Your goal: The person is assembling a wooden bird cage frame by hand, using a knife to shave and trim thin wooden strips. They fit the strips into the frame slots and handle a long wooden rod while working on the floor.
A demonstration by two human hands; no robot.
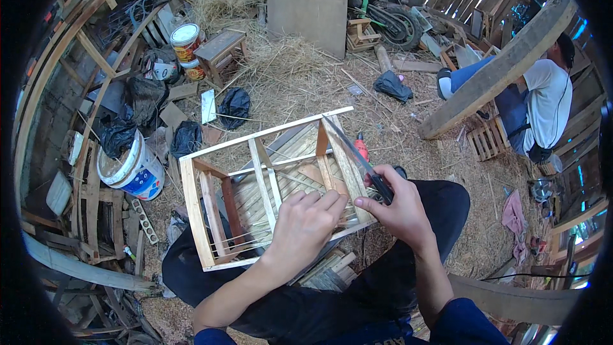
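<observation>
A slatted wooden frame (255, 133), made of pale and reddish-brown strips, lies across my lap. My right hand (405, 207) is closed round the black handle of a long knife (381, 186). The knife's narrow blade points away from me, along the frame's right side. My left hand (303, 230) is over the near right part of the frame with its fingers curled in. What those fingers hold, if anything, is hidden under the hand. Several thin light strips run across the frame's near left part, beside my left wrist.
A red-handled tool (361, 147) lies just beyond the frame. At left stand a white bucket (131, 166), stacked paint pails (186, 45) and a small wooden stool (220, 51). A slanting post (498, 67) stands before a seated person (546, 102) at right. Straw (287, 64) covers the floor.
</observation>
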